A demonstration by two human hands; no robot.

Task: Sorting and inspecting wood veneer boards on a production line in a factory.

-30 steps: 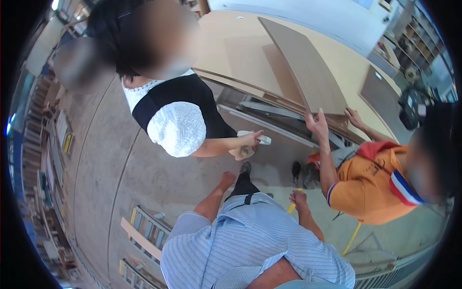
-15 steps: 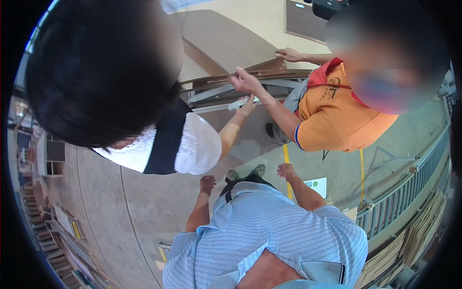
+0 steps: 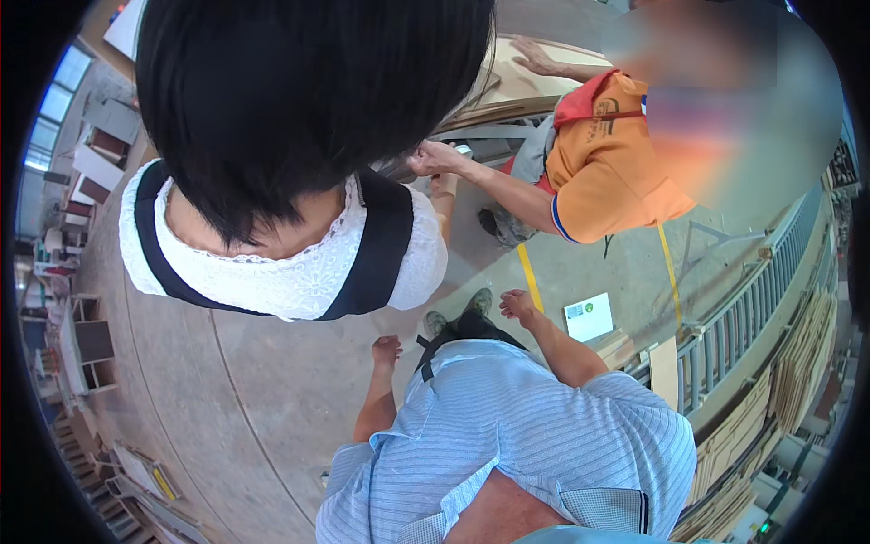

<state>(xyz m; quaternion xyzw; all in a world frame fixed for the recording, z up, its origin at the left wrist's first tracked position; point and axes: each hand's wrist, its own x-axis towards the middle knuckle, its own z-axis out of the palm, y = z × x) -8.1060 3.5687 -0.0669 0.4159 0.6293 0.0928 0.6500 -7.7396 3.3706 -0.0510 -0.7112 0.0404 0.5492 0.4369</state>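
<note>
We stand idle with both arms down by our sides: left hand (image 3: 387, 349) hangs loosely curled, grip empty; right hand (image 3: 517, 304) likewise half-curled, grasping nothing. Nearest things are our own shoes (image 3: 458, 308) on the concrete floor (image 3: 227, 399), between the two hands. We judge this a waiting or watching step, with the handling done by others: a co-worker in an orange shirt (image 3: 603, 168) reaches a hand (image 3: 433, 159) toward the stacked wood panels (image 3: 507, 82) up ahead, well apart from us. Any move of ours would call for stepping forward and raising the arms first. A dark-haired person's head (image 3: 299, 91) blocks most of the panels; what the co-worker's hand holds we cannot tell. Our fingertips are too small to read finely.
</note>
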